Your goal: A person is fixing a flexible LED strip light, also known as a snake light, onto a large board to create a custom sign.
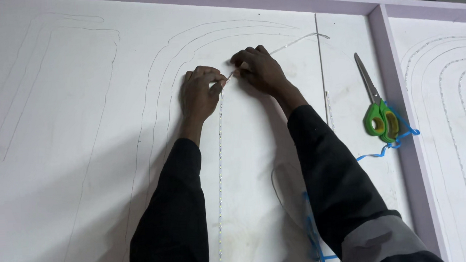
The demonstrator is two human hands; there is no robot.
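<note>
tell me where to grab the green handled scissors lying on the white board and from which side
Take the green-handled metal scissors by the looped handles, the end nearest the person, coming in from below with the right hand. The closed blades point away up the white board, so the handles face the reach. A blue cord is tied at the loops and may drag along.

Wide free room on the white board [58, 152] to the left: flat, only thin drawn lines. Right side is tighter: green-handled scissors [378, 110] w/ blue cord [393, 146] lie just beside the raised lilac divider [406, 140]. Thin rod [320, 66] runs btwn scissors & right hand [259, 68]. LED strip [221, 157] runs down btwn both forearms.
</note>
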